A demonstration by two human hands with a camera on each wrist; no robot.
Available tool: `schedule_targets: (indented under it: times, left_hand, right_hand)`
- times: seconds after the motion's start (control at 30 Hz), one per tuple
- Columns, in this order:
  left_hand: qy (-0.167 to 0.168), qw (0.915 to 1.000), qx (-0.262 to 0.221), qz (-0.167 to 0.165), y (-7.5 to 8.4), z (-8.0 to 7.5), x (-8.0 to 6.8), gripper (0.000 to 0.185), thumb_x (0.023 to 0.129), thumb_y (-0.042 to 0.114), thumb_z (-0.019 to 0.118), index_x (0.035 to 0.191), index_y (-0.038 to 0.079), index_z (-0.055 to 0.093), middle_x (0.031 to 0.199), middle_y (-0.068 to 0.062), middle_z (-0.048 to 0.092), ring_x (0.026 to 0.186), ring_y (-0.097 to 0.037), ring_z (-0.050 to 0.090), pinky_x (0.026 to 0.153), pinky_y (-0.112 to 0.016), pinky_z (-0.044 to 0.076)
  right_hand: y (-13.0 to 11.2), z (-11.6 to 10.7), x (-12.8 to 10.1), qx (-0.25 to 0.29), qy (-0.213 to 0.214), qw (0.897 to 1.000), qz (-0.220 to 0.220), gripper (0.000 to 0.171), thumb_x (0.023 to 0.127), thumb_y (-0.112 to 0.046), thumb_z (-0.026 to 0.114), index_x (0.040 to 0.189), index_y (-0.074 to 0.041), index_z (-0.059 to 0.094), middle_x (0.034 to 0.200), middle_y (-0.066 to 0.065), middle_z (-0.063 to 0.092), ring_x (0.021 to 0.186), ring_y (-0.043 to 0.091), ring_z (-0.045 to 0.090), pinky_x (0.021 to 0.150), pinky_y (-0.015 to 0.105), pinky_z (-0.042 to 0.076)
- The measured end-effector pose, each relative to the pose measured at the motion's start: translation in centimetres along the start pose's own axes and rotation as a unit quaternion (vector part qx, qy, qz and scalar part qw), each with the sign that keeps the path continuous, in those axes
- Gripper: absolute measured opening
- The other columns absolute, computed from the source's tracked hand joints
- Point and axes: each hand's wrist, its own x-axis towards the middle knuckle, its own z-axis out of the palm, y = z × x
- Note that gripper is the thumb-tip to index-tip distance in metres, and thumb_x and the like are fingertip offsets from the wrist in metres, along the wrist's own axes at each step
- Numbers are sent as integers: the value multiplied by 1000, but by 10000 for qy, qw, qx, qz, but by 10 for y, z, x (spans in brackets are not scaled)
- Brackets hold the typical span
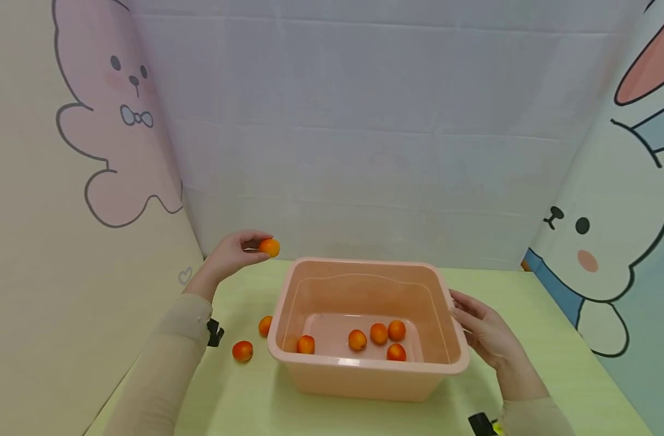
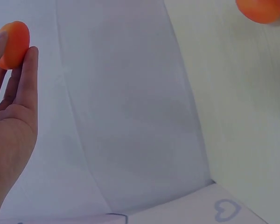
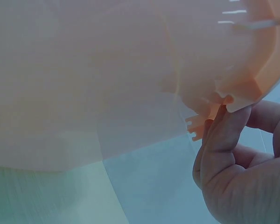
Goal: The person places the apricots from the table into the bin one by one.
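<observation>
My left hand [image 1: 255, 247] is raised over the table behind and left of a pink plastic tub [image 1: 365, 366] and pinches a small orange fruit [image 1: 269, 247] at its fingertips. The left wrist view shows that fruit [image 2: 14, 43] between the fingers of my left hand [image 2: 24, 70]. Several more orange fruits [image 1: 378, 333] lie on the tub's floor. My right hand [image 1: 463, 315] touches the tub's right rim with relaxed fingers. In the right wrist view, the fingertips [image 3: 224, 135] sit under the rim [image 3: 266, 70].
Two loose orange fruits [image 1: 242, 350] [image 1: 265, 325] lie on the green table [image 1: 528, 315] left of the tub. Cartoon-printed panels wall in the left [image 1: 65, 181], back and right sides. A black wrist mount [image 1: 214, 332] sits on each sleeve.
</observation>
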Motion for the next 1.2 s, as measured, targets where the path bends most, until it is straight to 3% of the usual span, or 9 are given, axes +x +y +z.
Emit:
schedule_targets:
  times: [0.3, 0.6, 0.73, 0.9, 1.2]
  left_hand:
    - [-273, 9987, 178, 394, 60, 21, 26, 41, 88, 7, 75, 126, 0, 64, 117, -15, 66, 105, -29, 64, 87, -34, 56]
    - [-677, 9926, 10, 1011, 114, 58, 49, 40, 86, 5, 77, 123, 1, 66, 115, -11, 67, 102, -23, 66, 88, -34, 55]
    - [-855, 9883, -88, 1261, 126, 78, 59, 39, 85, 4, 77, 122, 0, 66, 113, -9, 68, 100, -21, 66, 87, -30, 55]
    - [-1151, 9844, -127, 1323, 134, 107, 64, 39, 86, 2, 76, 123, -1, 65, 114, -10, 66, 100, -20, 65, 88, -27, 54]
    - [-1785, 9743, 304, 1343, 132, 159, 69, 36, 88, 5, 75, 123, 3, 65, 114, -6, 66, 101, -16, 64, 87, -21, 53]
  right_hand:
    - [0, 0, 0, 76, -4, 10000, -16, 62, 104, -11, 52, 152, 10, 19, 114, -7, 60, 99, 7, 62, 82, 25, 56]
    - [1, 0, 1, -80, 97, 9999, 114, 63, 104, -13, 53, 153, 8, 20, 115, -8, 59, 99, 7, 63, 83, 26, 56]
    - [0, 0, 1, 8, 76, 9999, 95, 63, 104, -12, 52, 153, 8, 20, 115, -8, 60, 99, 7, 63, 83, 26, 56]
    - [0, 0, 1, 65, 41, 9999, 71, 63, 103, -11, 53, 153, 9, 19, 115, -9, 60, 100, 7, 63, 83, 25, 56]
    - [1, 0, 1, 44, 50, 9999, 80, 63, 104, -11, 52, 153, 8, 19, 115, -8, 60, 100, 6, 62, 84, 25, 55]
